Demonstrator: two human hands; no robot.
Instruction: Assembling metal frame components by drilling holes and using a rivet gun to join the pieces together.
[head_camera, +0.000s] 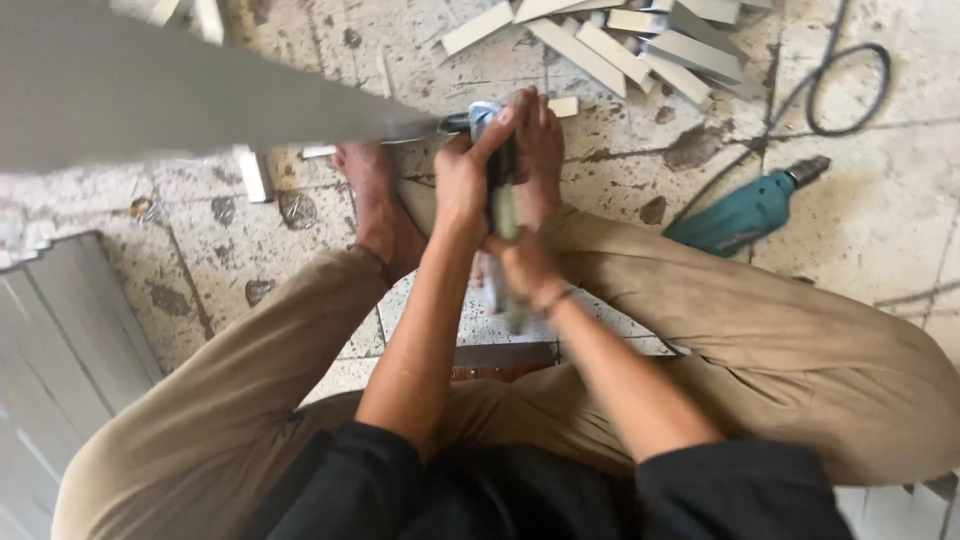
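I sit on the floor with my knees bent and both hands on a long grey-green hand tool (503, 210), which is blurred. My left hand (465, 180) grips its upper part, with the fingers reaching up to the tool's head. My right hand (520, 265) is closed around its lower handle. The tool's head meets the corner of a large grey panel (180, 85) that spans the upper left, also blurred. My bare feet (380, 205) rest on the floor on either side of the tool.
A teal power drill (745, 215) lies on the stained tile floor to the right, with a black cable (850, 90) looping behind it. White offcut strips (620, 45) are piled at the top. Grey ribbed panels (60, 350) lie at the left.
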